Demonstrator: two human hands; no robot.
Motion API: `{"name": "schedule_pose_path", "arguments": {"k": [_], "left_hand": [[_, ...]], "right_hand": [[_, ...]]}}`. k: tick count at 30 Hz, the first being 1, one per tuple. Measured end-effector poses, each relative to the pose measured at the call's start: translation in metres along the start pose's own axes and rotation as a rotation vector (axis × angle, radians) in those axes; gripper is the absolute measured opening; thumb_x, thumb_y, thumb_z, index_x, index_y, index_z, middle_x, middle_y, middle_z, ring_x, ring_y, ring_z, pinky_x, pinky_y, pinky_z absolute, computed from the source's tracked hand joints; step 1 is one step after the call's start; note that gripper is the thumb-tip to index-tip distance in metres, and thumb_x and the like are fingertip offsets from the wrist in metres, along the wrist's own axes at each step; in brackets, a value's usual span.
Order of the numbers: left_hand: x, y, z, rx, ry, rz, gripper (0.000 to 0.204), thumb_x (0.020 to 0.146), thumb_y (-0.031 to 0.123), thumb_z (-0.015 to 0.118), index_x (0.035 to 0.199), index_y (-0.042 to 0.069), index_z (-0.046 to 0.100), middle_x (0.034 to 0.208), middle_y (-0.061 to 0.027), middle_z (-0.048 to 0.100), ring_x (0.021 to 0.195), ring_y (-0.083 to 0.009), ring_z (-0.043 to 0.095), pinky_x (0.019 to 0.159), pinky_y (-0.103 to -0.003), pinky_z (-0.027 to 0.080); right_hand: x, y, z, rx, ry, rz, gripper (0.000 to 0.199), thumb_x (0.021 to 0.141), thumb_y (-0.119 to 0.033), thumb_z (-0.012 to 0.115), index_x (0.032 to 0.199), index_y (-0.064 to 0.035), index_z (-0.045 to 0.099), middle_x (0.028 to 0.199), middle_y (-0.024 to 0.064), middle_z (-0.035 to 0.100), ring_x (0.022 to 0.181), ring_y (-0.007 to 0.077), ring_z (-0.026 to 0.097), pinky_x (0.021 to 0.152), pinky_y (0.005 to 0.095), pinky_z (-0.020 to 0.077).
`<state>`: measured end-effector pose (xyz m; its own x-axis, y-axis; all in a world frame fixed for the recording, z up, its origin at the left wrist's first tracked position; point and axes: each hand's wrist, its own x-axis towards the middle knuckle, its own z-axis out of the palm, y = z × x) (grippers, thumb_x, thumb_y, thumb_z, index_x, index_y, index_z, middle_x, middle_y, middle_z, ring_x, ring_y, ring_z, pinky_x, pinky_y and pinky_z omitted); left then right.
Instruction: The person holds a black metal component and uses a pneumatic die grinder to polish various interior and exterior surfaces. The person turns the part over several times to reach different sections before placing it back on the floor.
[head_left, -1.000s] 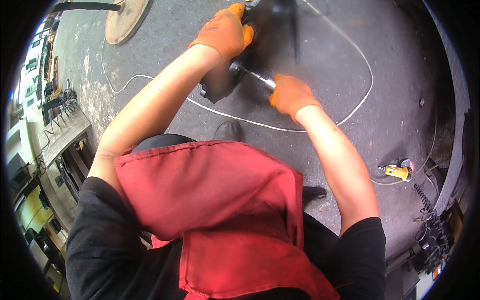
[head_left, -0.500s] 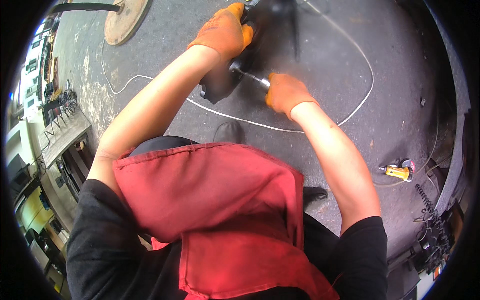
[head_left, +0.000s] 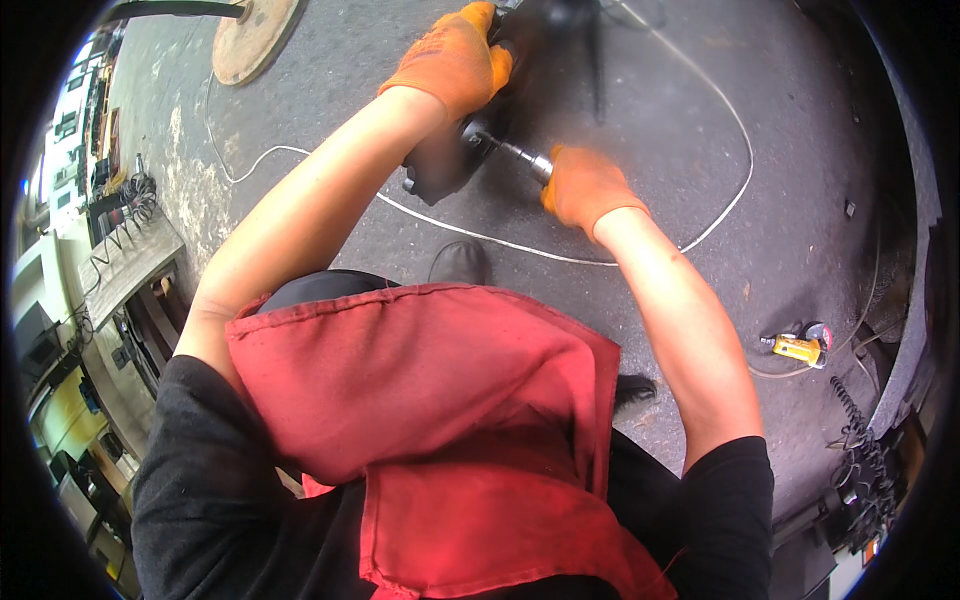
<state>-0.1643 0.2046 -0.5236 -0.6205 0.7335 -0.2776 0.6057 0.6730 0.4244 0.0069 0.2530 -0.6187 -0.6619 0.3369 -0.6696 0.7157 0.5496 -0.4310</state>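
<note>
My left hand point(head_left: 452, 62), in an orange glove, is closed on a dark, bulky black part point(head_left: 447, 165). The upper end of that part is blurred, and its kind cannot be made out. In a matching glove, my right hand point(head_left: 592, 188) grips a driver tool point(head_left: 540, 166) with a silver, chuck-like collar and a slim metal shaft. Its shaft points up and left, with the tip at the black part near my left hand. The tool's handle is hidden inside my fist.
A thin pale cable point(head_left: 520, 245) loops across the grey floor around the work. To the right lies a yellow tool point(head_left: 797, 348). A round wooden disc point(head_left: 250, 45) stands at the upper left, and a bench point(head_left: 130, 265) with coiled cords lines the left side. My red apron point(head_left: 420, 370) covers my lap.
My right hand and the driver tool have shifted slightly to the right. My left hand keeps its hold on the black part, nearly still.
</note>
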Motion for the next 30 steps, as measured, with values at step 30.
{"name": "schedule_pose_path", "arguments": {"k": [30], "left_hand": [[-0.003, 0.000, -0.002, 0.027, -0.008, 0.010, 0.037, 0.093, 0.021, 0.062, 0.124, 0.000, 0.058, 0.121, -0.0315, 0.065, 0.119, -0.0476, 0.061, 0.100, -0.051, 0.049]], "right_hand": [[0.002, -0.004, -0.005, -0.032, 0.043, -0.006, 0.027, 0.089, -0.013, 0.066, 0.113, -0.0039, 0.073, 0.117, 0.0224, 0.072, 0.112, 0.0397, 0.069, 0.094, 0.0457, 0.0554]]}}
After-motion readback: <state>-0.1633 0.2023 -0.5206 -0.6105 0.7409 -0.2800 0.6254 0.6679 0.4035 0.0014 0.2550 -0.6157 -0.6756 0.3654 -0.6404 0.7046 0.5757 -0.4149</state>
